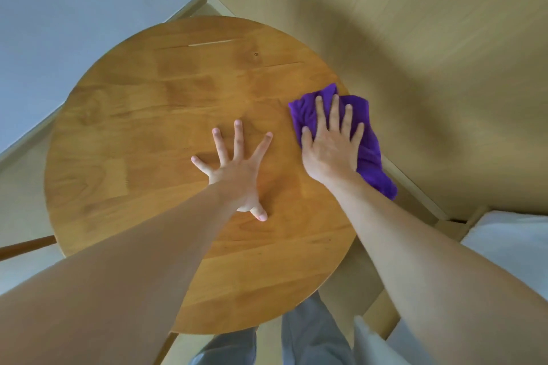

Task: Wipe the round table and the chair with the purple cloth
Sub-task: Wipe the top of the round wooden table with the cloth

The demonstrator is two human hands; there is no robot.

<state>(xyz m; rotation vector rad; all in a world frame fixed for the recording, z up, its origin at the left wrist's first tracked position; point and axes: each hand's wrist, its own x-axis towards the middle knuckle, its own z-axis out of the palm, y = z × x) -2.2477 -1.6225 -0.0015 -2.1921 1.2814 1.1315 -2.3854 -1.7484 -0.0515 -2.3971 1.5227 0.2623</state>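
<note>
Head view: the right hand (330, 142) is pressing flat, fingers straight, on the purple cloth (367, 145) at the bench's (148, 115) 3 o'clock edge, wiping. The left hand (237, 169) is lying splayed mid-bench, grasping nothing, probably steadying it.

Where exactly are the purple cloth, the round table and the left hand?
purple cloth (369, 151): head view, bare fold right of the knuckles.
round table (142, 133): head view, bare wooden top.
left hand (237, 169): head view, back of the hand.

1 table (142, 139), 1 cloth (367, 139), 2 hands (237, 175) (332, 148).
</note>
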